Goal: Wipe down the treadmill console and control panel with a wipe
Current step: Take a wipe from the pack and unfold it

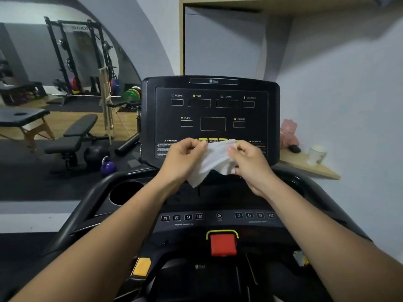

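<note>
Grey walls, a weight bench (black), wooden shelf at right

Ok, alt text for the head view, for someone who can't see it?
The left hand and right hand pinch a white wipe between them, held in front of the dark treadmill console. A red button sits lower, between the forearms.

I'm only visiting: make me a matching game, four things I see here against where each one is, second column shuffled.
Things: 1 wipe; 2 red button; 3 white cup; 4 purple kettlebell.
Places: A on the wooden shelf; B on the dark floor; C pinched between left hand and right hand; D on the control panel, below the number keys.
Pairs: 1-C; 2-D; 3-A; 4-B.
</note>
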